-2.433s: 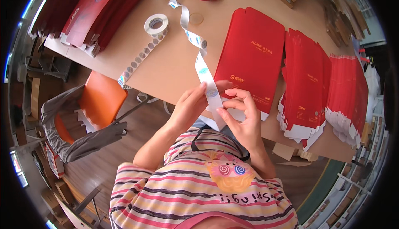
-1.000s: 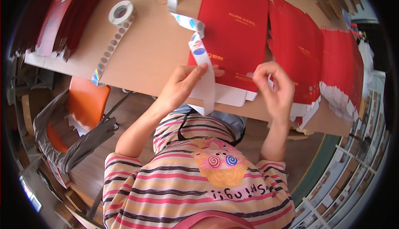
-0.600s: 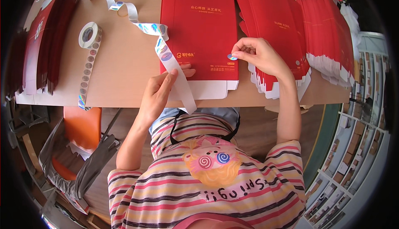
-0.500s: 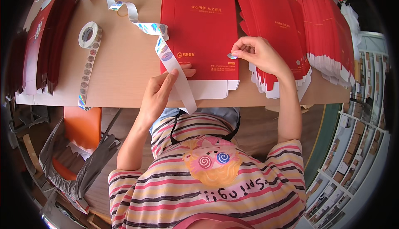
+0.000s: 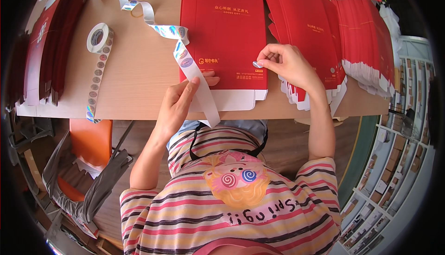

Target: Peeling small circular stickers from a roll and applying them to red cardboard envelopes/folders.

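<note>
In front of me lies a flat red cardboard box [image 5: 232, 32] with gold print and a white flap at its near edge. Across its lower left corner my left hand [image 5: 180, 93] pinches a white strip of shiny oval stickers [image 5: 184, 56] between thumb and fingers, some fingertips resting on the box. The strip's bare end hangs past the table edge. My right hand [image 5: 286, 65] is closed in a pinch on a small silvery sticker [image 5: 257, 64], held over the box's lower right part.
More flat red boxes [image 5: 301, 28] are fanned out at right, beside another dense stack [image 5: 364, 37]. Dark red boxes [image 5: 51, 46] stand at left. A second sticker roll [image 5: 98, 38] lies on the wooden table [image 5: 139, 83]. An orange chair [image 5: 92, 141] stands below the table edge.
My right hand has shifted very slightly, and the sticker in it is tilted a little differently. The left hand and the strip are nearly unchanged.
</note>
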Demonstrator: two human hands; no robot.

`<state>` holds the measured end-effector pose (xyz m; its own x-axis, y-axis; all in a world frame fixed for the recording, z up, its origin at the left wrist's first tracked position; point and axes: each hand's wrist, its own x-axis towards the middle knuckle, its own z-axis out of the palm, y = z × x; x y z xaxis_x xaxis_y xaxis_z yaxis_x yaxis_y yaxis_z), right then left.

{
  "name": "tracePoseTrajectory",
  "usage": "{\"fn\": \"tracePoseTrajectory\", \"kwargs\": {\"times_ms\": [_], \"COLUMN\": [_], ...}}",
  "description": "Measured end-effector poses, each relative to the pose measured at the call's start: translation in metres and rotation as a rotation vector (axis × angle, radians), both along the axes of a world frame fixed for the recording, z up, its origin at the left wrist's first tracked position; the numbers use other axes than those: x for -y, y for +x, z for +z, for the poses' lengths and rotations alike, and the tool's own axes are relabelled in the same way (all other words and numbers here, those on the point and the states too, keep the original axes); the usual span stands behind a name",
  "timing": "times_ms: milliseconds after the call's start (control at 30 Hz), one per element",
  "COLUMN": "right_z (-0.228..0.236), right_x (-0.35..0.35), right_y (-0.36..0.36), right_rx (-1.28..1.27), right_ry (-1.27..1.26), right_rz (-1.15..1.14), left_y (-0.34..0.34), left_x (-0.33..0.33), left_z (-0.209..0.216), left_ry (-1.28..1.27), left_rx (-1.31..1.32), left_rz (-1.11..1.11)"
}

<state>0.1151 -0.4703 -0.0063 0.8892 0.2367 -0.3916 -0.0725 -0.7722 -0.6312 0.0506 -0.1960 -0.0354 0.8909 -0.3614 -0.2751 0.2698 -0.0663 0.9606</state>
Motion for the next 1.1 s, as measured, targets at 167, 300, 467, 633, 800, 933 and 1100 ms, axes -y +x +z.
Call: {"fn": "tracePoseTrajectory", "kwargs": {"times_ms": [167,300,467,633,800,933,1100], "right_z": [-0.004,-0.023,-0.037,-0.043,-0.033,-0.024,-0.028], "right_x": [-0.016,-0.008,-0.020,-0.016,-0.019,-0.018,-0.008], "right_y": [-0.020,-0.039,-0.058,-0.058,-0.063,-0.067,-0.066], "right_rx": [0.393,0.567,0.387,0.316,0.399,0.496,0.681], "right_ry": [-0.221,-0.162,-0.077,0.184,0.135,0.031,0.071], "right_rz": [0.018,-0.293,-0.401,-0.517,-0.584,-0.622,-0.596], "left_y": [0.000,-0.003,0.000,0.001,0.002,0.002,0.006], "left_x": [-0.001,-0.001,-0.005,-0.009,-0.010,-0.007,-0.010], "left_z": [-0.008,-0.011,-0.004,-0.006,-0.001,0.003,0.006], "left_ry": [-0.051,-0.060,0.006,-0.202,-0.326,-0.400,-0.373], "left_rx": [-0.051,-0.009,-0.013,-0.083,-0.049,-0.011,-0.018], "left_rz": [0.009,0.029,-0.005,0.114,0.150,0.189,0.170]}}
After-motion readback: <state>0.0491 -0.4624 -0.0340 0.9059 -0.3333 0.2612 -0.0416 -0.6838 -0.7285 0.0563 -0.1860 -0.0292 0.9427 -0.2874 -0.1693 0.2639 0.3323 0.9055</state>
